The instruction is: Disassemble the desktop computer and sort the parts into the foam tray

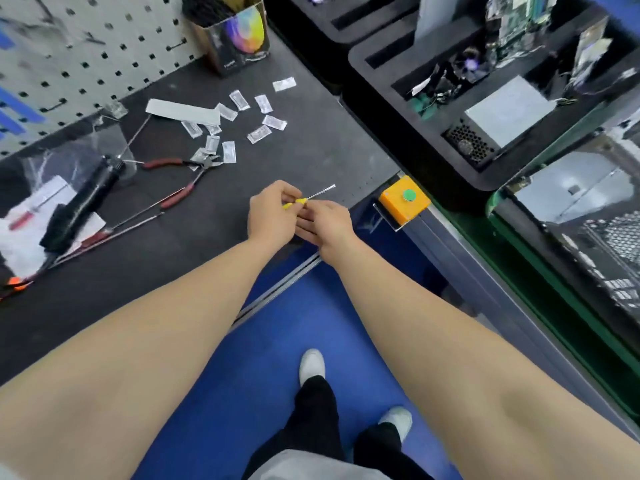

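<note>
Risk sits mostly in the grip: the small yellow-handled screwdriver [304, 199] is pinched between both hands over the near edge of the counter [311, 147], so a slip could, I judge, send it off the edge to the blue floor [277, 341], or turn its bare shaft toward a finger. The shaft points far and right, toward the orange button box [403, 200], and an accidental knock there seems possible.

Both forearms reach forward and meet at mid-frame. The left hand [273, 216] is closed on the yellow handle, fingers curled over it. The right hand [325, 225] lies just beside it, touching, fingers bent toward the handle end; whether it truly clamps the tool or only steadies it is hard to tell, since the fingers hide the contact.

The foam tray [450, 161] stands far right, already holding parts, and the computer case [588, 216] lies at the right edge, well apart from both hands.
</note>
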Demonstrator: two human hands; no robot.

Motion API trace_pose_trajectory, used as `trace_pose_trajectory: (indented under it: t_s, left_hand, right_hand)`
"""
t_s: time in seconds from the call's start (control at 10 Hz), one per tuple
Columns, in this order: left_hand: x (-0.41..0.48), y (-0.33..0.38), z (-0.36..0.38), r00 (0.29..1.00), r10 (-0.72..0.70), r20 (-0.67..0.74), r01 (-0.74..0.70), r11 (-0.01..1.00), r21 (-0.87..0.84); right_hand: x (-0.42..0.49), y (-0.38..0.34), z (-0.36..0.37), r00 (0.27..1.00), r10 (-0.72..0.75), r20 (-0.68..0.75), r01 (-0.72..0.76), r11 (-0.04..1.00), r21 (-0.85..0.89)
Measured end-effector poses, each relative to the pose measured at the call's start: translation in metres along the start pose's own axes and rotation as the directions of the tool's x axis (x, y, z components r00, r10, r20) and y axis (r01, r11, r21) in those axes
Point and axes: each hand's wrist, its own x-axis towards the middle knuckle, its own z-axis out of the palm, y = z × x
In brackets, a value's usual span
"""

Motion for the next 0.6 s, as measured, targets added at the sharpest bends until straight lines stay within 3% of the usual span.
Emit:
trace_pose_trajectory:
  t_s: [0.2, 0.3, 0.6]
  left_hand:
    - [0.018, -0.014, 0.001, 0.998, 0.055, 0.007, -0.056, 0.995, 0.077]
    - [0.020, -0.015, 0.004, 0.992, 0.116, -0.042, -0.104, 0.970, 0.218]
    - [0.011, 0.005, 0.012, 0.985, 0.151, -0.079, -0.126, 0.958, 0.259]
  right_hand:
    - [0.011, 0.006, 0.007, 1.000, -0.002, 0.004, 0.002, 0.999, -0.032]
    - [0.013, 0.004, 0.005, 1.000, -0.015, -0.023, 0.014, 0.998, -0.058]
    - [0.003, -0.001, -0.005, 0.999, -0.025, -0.040, 0.022, 0.998, -0.064]
